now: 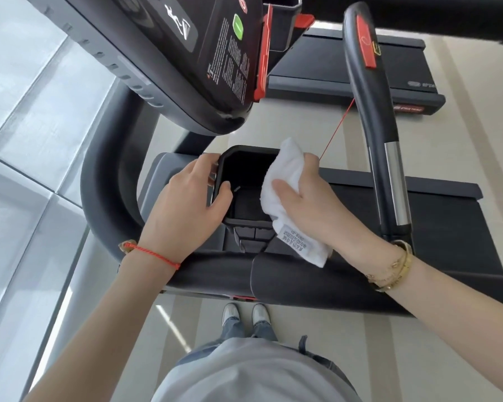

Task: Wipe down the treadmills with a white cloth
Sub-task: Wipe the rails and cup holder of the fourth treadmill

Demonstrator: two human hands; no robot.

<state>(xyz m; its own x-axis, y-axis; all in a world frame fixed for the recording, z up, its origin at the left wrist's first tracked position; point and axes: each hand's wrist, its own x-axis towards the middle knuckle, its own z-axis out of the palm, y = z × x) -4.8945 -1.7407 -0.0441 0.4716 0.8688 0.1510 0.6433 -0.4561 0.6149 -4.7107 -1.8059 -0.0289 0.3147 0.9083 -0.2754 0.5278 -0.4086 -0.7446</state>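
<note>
A black treadmill [105, 175] fills the view, seen from above. Its console [186, 62] tilts overhead at the top. Below it hangs a square black cup holder [244, 153]. My left hand [183, 204] grips the holder's left rim, thumb hooked inside. My right hand [311, 204] holds a folded white cloth [285, 172] pressed against the holder's right rim. The cloth's care label hangs below my palm. The holder's right wall is hidden by the cloth.
A right handrail [372, 111] with a red pad and silver sensor runs upward on the right. A thin red safety cord [337, 126] stretches beside the cloth. A second treadmill deck [346, 59] lies beyond. Glass panels [26, 140] line the left. My feet stand on the pale floor [317, 323].
</note>
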